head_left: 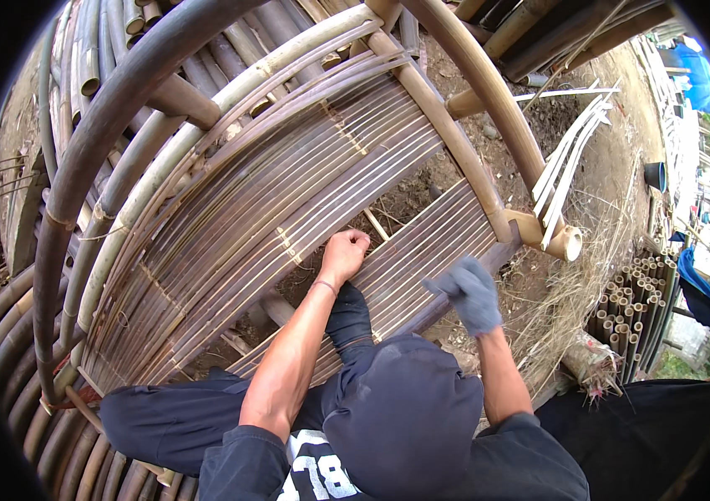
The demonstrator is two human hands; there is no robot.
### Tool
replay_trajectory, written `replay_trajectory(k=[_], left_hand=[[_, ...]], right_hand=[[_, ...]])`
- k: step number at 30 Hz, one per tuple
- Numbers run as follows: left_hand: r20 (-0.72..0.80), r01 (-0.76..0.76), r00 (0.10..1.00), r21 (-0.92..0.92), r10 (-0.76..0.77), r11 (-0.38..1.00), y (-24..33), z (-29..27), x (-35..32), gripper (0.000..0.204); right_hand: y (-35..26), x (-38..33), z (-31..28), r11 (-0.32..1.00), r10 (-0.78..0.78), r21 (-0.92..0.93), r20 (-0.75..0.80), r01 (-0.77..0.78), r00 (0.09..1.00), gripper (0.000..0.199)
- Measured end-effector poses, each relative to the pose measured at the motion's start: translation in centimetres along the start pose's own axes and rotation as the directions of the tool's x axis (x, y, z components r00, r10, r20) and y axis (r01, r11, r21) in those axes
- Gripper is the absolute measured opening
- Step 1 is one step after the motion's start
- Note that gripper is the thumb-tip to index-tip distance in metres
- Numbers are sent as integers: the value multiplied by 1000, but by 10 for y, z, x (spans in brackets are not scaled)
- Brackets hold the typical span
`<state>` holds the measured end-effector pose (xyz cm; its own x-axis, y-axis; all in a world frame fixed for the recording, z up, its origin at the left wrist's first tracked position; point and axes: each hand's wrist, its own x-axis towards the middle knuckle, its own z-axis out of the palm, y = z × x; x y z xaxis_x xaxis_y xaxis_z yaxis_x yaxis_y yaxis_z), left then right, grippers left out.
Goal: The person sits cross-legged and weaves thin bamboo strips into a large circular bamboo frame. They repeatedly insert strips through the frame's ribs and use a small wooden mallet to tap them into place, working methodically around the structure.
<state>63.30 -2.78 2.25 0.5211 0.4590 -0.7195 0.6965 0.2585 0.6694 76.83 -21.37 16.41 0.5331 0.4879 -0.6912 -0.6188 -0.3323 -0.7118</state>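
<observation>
My bare left hand (344,256) is closed in a pinch above a gap in a seat of dark bamboo slats (230,242). What its fingers hold, if anything, is too small to tell. To its right, my right hand (470,294) wears a grey glove and is curled closed over the right-hand slat section (422,259). Its fingers hide whatever may be inside. Pale cord lashings (290,245) cross the slats. Thick bamboo poles (447,117) frame the seat. My dark-covered foot (348,321) rests by the gap, below the left hand.
Curved bamboo poles (92,142) arch over the left side, with more poles stacked behind. Pale split strips (568,167) lean at the frame's right corner. Farther right are dry fibres (576,292), a bundle of cut bamboo (635,305) and a dark bucket (655,175).
</observation>
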Motion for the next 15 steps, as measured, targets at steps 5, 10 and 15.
replay_trajectory(k=[5, 10, 15], left_hand=[[-81, -270, 947, 317, 310, 909, 17, 17, -32, 48], [-209, -150, 958, 212, 194, 966, 17, 22, -34, 59], [-179, -117, 969, 269, 169, 956, 6, 6, -35, 62]], right_hand=[[-25, -96, -58, 901, -277, -364, -65, 236, 959, 21], [-60, -191, -163, 890, -386, 333, 183, 312, 904, 46], [-121, -350, -357, 844, -300, 308, -407, 439, 863, 52]])
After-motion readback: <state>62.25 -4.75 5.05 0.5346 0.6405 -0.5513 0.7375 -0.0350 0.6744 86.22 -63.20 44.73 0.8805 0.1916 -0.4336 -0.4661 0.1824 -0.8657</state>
